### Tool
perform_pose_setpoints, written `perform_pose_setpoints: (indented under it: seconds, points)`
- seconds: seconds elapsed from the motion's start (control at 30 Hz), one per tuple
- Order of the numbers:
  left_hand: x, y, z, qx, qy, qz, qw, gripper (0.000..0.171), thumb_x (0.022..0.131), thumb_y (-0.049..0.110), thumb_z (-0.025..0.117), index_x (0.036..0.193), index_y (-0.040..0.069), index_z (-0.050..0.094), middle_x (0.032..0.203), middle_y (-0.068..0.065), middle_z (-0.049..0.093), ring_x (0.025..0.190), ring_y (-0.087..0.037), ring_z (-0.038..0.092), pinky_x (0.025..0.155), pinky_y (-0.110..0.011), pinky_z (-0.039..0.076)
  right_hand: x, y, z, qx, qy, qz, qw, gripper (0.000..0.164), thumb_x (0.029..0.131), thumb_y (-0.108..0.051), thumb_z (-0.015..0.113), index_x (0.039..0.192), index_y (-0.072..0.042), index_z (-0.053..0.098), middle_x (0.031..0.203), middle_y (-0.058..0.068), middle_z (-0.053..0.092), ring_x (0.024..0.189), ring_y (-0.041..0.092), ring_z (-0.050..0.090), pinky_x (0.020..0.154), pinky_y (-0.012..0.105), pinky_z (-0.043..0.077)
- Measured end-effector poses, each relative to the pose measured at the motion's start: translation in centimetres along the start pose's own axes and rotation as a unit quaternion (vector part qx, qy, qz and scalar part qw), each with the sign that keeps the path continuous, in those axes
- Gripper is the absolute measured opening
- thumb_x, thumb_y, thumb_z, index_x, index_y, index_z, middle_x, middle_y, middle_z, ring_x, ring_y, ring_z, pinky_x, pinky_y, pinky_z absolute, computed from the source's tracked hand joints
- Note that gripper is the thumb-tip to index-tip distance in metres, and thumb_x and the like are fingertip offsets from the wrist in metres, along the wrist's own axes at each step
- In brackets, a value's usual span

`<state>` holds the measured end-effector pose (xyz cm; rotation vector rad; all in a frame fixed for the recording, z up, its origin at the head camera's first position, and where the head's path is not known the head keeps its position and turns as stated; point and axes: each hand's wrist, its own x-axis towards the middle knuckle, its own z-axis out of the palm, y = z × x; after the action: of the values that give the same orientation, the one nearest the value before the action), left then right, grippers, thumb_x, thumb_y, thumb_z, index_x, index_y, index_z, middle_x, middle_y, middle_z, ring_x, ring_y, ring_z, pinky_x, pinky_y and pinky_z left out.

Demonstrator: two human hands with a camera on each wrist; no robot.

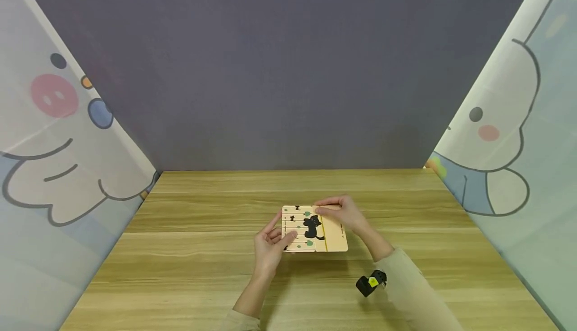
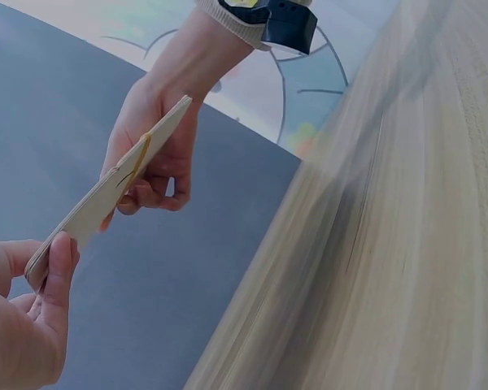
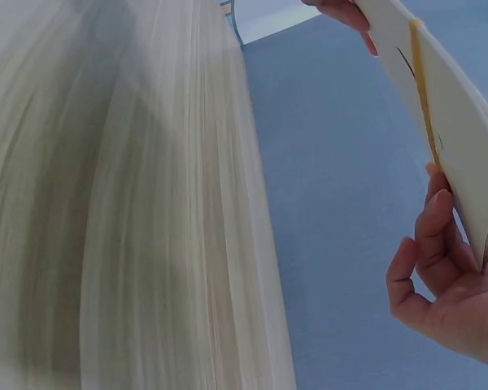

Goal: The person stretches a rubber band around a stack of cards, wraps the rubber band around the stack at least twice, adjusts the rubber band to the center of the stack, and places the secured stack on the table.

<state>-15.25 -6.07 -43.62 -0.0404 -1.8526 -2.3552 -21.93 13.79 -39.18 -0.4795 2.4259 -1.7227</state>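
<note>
head view, clock set on the middle of the frame: cream booklet [image 1: 334,233] lies between 5 and 6 o'clock, held up off the wooden table [image 1: 203,271], as both wrist views also show. front bears a black cat [image 1: 312,227], small green leaves and fence-like lines; a yellow band [image 1: 325,236] runs across it, just beside the cat.

clock now set on the booklet. left hand [image 1: 269,246] at 8 to 9 o'clock: fingers narrow, pinching the 9 o'clock edge, thumb laid on the front. right hand [image 1: 344,214] at 2 o'clock: thumb on the front and fingers behind, pinching the 12 o'clock edge near the band. left wrist view: booklet tilted, seen nearly edge-on.

black wrist device [image 1: 364,287] with a yellow patch at about 4 o'clock, beside the right sleeve [image 1: 412,286]. beyond the table, at 12 o'clock: dark grey panel [image 1: 288,70].
</note>
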Motion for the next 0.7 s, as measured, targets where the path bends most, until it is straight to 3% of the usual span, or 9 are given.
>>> perform_pose_setpoints:
  seconds: [0.3,0.43,0.7]
  points:
    - [-0.1,0.2,-0.2,0.004,0.012,0.003,0.9999,0.058,0.073,-0.002,0.069,0.126,0.005,0.048,0.072,-0.016,0.063,0.044,-0.005,0.039,0.04,-0.014,0.031,-1.1,-2.8,-0.6,-0.02,0.007,-0.008,1.0,0.023,0.083,-0.008,0.062,0.098,0.009,0.062,0.093,0.017,0.063,0.078,0.017,0.058,0.065,0.025,0.047]
    - [-0.1,0.4,-0.1,0.001,0.008,0.005,1.0,0.058,0.073,-0.002,0.069,0.127,0.005,0.048,0.072,-0.016,0.063,0.044,-0.005,0.04,0.04,-0.014,0.032,-0.9,-2.6,-0.7,-0.029,0.011,-0.005,1.0,0.02,0.082,-0.007,0.063,0.095,0.008,0.063,0.089,0.015,0.064,0.074,0.015,0.057,0.062,0.025,0.047]
    - [-0.1,0.4,-0.2,0.002,0.009,0.004,1.0,0.059,0.073,-0.004,0.069,0.127,0.004,0.047,0.069,-0.015,0.062,0.043,-0.005,0.038,0.039,-0.014,0.031,0.2,-0.2,-0.3,-0.005,0.021,-0.003,1.0,0.023,0.08,-0.015,0.066,0.094,0.004,0.066,0.096,0.014,0.064,0.087,0.018,0.057,0.072,0.028,0.047]
